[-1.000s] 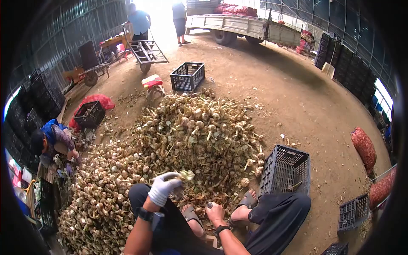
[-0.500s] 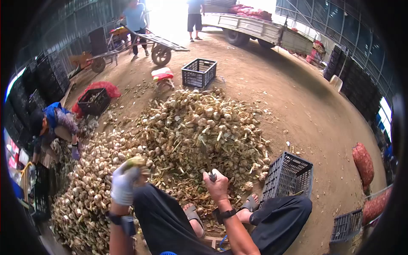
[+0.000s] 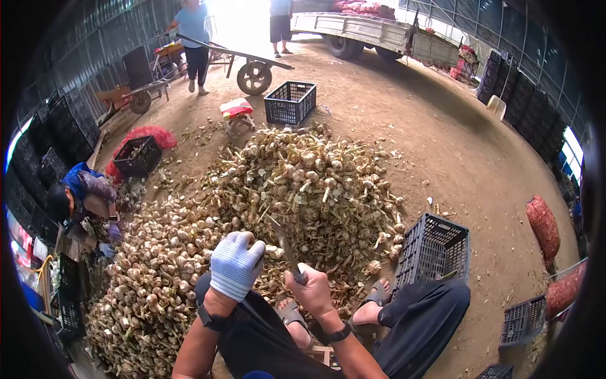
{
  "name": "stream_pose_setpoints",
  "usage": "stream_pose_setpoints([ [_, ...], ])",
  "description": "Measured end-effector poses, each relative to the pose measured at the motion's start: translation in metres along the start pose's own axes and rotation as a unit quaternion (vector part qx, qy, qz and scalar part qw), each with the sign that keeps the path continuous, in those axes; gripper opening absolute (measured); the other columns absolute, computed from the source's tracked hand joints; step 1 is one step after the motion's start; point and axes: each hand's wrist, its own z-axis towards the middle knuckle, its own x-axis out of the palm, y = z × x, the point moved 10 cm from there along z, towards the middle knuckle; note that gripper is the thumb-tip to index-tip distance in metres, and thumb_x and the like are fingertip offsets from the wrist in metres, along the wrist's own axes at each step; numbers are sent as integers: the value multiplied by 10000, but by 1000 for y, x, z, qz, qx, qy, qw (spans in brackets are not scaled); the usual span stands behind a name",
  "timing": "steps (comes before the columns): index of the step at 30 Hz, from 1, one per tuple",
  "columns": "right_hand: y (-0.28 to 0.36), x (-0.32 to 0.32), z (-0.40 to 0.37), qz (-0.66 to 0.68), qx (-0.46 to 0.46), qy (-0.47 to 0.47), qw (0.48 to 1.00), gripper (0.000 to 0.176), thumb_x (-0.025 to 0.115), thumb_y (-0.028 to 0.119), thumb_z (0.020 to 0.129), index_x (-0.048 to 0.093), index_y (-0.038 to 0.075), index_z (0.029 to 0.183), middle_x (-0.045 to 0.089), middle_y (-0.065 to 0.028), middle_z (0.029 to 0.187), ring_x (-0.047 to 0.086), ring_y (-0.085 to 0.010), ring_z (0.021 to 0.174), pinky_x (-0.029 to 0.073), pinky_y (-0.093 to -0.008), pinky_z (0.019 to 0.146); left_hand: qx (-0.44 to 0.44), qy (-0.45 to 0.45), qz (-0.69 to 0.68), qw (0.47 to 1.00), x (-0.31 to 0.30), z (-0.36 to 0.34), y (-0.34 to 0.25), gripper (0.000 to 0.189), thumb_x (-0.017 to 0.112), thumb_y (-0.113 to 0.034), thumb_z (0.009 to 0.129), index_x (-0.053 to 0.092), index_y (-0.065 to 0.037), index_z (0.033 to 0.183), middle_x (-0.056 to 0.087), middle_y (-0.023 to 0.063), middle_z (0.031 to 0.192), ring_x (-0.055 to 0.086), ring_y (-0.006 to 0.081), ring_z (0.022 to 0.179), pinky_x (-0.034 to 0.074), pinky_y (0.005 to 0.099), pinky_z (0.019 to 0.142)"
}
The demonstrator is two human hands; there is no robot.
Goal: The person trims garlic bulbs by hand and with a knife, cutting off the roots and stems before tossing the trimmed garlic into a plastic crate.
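The right hand (image 3: 310, 293) grips closed around a knife (image 3: 287, 245) — its blade is before the garlic heap (image 3: 309, 174). The gloved left hand (image 3: 236, 265) has curled fingers — whether it holds something, I cannot tell.

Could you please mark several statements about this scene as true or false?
1. The left hand is gloved. True.
2. The knife is held in the left hand. False: the right hand grips it.
3. Red sacks lie on the bed of the truck. True.
4. The co-worker at the left edge stands upright. False: that person is bent low beside the spread of garlic.
5. A person in a blue top is at the handles of a wheeled cart. True.
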Motion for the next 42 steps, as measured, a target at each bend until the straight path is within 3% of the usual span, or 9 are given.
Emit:
stream_pose_setpoints([
  [6,-61,23,-10,159,97,58,981,247,695,228,894,597,43,763,521,45,608,447,-38,571,380,-270,506,77,-20,38,996,1,5,-23,257,755,-118,644,673,-131,888,599,63,903,613,275,839,518,388,692],
  [10,-184,40,-45,71,232,114,963,138,637,168,851,655,43,794,669,-19,678,577,-94,515,461,-266,454,-11,-116,-72,991,-17,13,-12,244,771,-70,668,705,-106,900,628,80,903,624,286,805,522,383,672],
  [15,-215,-32,-68,-47,334,-57,940,231,651,252,806,650,57,683,659,-60,612,609,-147,515,455,-341,470,-75,-127,48,988,-50,-7,35,246,750,-4,670,714,-84,900,641,102,907,650,262,809,550,367,681],
  [18,-230,-78,-50,-217,249,-215,919,286,665,293,785,637,45,645,647,-115,612,648,-240,545,492,-405,560,-266,-76,207,939,-85,-65,146,269,730,-39,722,697,-143,967,607,101,968,601,277,923,501,392,872],
  [20,-238,-93,-27,-142,254,-252,923,302,661,307,787,638,33,663,642,-122,604,664,-254,583,498,-417,594,-325,-127,238,906,-122,-106,200,355,724,-74,795,649,-59,1141,633,137,1087,596,291,1026,484,385,934],
  [24,-163,-118,54,-198,140,-304,921,357,631,358,805,651,27,673,628,-139,572,656,-300,574,502,-424,602,-335,-200,10,921,-114,-99,155,422,673,-124,837,614,1,1236,628,138,1200,593,262,1114,441,380,1026],
  [31,-139,-124,184,-265,87,-305,911,365,644,388,797,669,36,704,655,-198,684,656,-402,670,503,-482,640,-219,-46,-236,946,4,-7,12,419,757,-124,757,660,-27,1153,643,155,1190,618,302,1131,496,397,994],
  [34,-143,-117,216,-273,155,-246,917,393,625,376,837,702,-8,875,691,-260,855,668,-447,863,518,-497,755,-231,19,-308,923,39,-11,7,434,752,-94,739,653,-18,1154,638,169,1169,628,320,1100,510,384,958],
  [42,-198,-109,252,-232,151,-265,924,295,643,340,790,706,70,888,700,-172,786,665,-417,776,510,-470,703,-277,82,-352,890,69,-31,28,418,720,-17,736,647,-12,1148,639,145,1125,677,259,976,549,336,860],
])
